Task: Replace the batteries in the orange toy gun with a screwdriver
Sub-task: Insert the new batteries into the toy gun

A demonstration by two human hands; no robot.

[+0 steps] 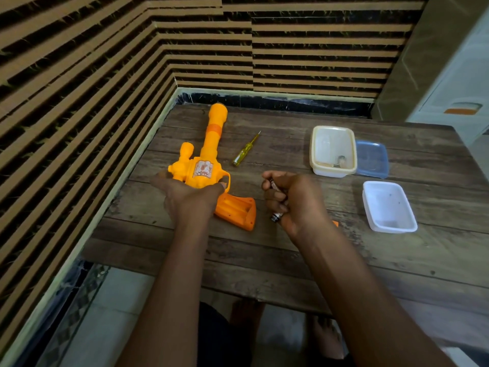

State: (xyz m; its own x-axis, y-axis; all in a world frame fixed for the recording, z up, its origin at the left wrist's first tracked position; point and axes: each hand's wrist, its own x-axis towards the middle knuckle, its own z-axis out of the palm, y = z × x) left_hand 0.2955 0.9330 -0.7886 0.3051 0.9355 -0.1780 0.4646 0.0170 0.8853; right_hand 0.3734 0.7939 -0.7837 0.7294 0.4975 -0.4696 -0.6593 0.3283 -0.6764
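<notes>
Head view: the orange gun [209,154] lies on the left part of the wooden table [264,255], its barrel pointing to the far side and its grip towards the near right. The grip's battery bay [238,207] is uncovered and faces up; no cells can be made out in it. The left hand [185,192] rests palm down on the gun where the body meets the grip. Its fingers are fairly straight and stretched across to the trigger guard, and its thumb is spread out to the left.

Just right of the grip, the right hand [293,200] is a fist, its fingers curled round dark batteries [276,217]. One metal end sticks out at the near side of the fist and another end shows by the thumb. How many it holds cannot be told. A small orange piece [335,223] peeps out on the table behind the right wrist, mostly hidden.

A yellow screwdriver [246,149] lies on the table just right of the barrel, tip towards the far side, touching neither hand. Further right stands a cream-rimmed box [333,151] with something small and clear inside, and a blue lid [373,158] lies against its right side. Nearer than those sits a white tub [389,206], open. Striped walls close in the table on the left and far sides.
</notes>
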